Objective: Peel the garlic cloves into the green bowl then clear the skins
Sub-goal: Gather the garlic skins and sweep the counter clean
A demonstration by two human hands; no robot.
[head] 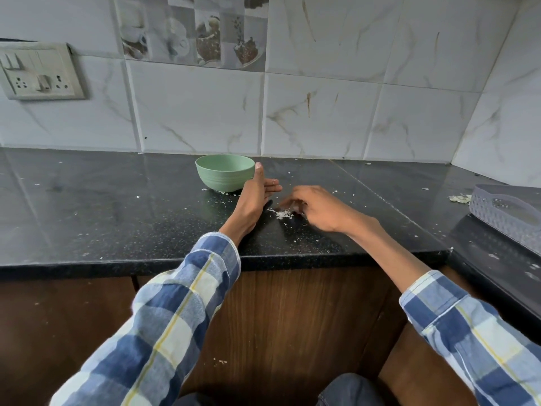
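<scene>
While the white switch plate (41, 72) sits far off on the tiled wall at the left, the work is going on in the middle of the shiny black stone bench (117, 206). A round pale green plastic bowl (224, 172) stands near the wall, and I cannot see inside it from here. Just beside it, the left hand (255, 194) stands on its edge like a little wall, with its fingers (270, 189) straight and holding nothing. Next comes a small heap of white papery garlic skins (283, 213), lying on the bench between the two hands. The right hand (317, 208) is bent over the heap, and its fingers (292, 202) are blurry, so I cannot tell if they pinch any skin. I think the peeling is done and the cleaning is on. These skins look very light and thin, so they may fly away or stick. It seems best to sweep them against the flat left hand. Far right sits a grey woven plastic basket (509, 213).
</scene>
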